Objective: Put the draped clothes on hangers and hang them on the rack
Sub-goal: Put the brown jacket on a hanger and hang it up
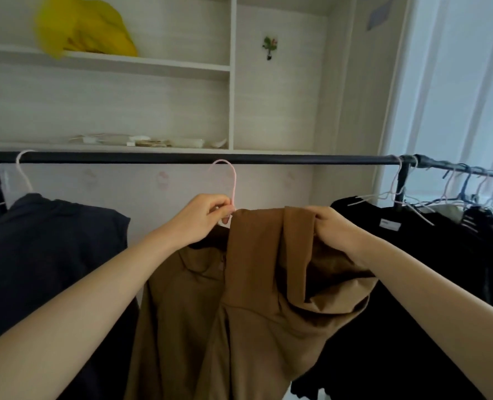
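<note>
The left hand (207, 215) pinches the neck of a thin pink wire hanger (228, 180), fingers closed on it just under the hook, which sits just below the black horizontal rack bar (181, 158). The right hand (334, 226) grips a bunched fold of the brown soft-fabric garment (256, 284), which hangs between a dark navy garment (46, 255) and black clothes (406, 255) already on the rack. The garment looks only half seated – best to spread that bunched shoulder over the hanger arm first, then lift the hook over the bar – keeping the neck pinch firm so the fabric cannot slide off.
</note>
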`<action>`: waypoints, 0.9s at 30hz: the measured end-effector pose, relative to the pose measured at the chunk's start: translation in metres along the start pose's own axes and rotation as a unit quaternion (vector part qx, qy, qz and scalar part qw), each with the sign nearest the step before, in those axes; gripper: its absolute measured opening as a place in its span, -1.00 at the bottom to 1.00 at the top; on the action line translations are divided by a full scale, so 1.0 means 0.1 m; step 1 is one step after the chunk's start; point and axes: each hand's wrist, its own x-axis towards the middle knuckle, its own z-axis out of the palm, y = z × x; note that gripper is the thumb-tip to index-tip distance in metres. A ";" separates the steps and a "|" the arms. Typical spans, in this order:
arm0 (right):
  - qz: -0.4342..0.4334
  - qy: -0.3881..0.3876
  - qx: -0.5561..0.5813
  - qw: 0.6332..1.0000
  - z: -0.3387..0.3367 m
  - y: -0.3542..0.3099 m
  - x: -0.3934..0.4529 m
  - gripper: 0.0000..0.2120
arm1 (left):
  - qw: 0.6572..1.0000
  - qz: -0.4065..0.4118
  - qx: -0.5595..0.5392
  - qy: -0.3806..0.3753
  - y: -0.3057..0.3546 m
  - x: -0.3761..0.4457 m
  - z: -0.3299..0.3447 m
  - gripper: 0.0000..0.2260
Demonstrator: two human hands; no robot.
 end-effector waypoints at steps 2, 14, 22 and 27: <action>-0.020 0.054 0.095 0.994 -0.07 -0.02 -0.07 -0.73 | 1.000 -0.005 0.011 -0.002 -0.02 0.02 0.08 -0.78; -0.220 0.166 0.191 0.942 -0.71 0.05 -0.54 -0.85 | 0.987 -0.131 0.048 0.084 -0.34 0.14 0.10 -0.78; -0.151 0.054 -0.242 0.957 -0.76 0.69 -0.71 -0.84 | 0.981 -0.133 0.074 0.121 -0.17 0.25 0.36 -0.86; -0.011 -0.166 -0.414 0.895 -0.51 1.03 -0.71 -0.85 | 0.988 -0.092 0.083 0.094 -0.01 0.27 0.50 -0.88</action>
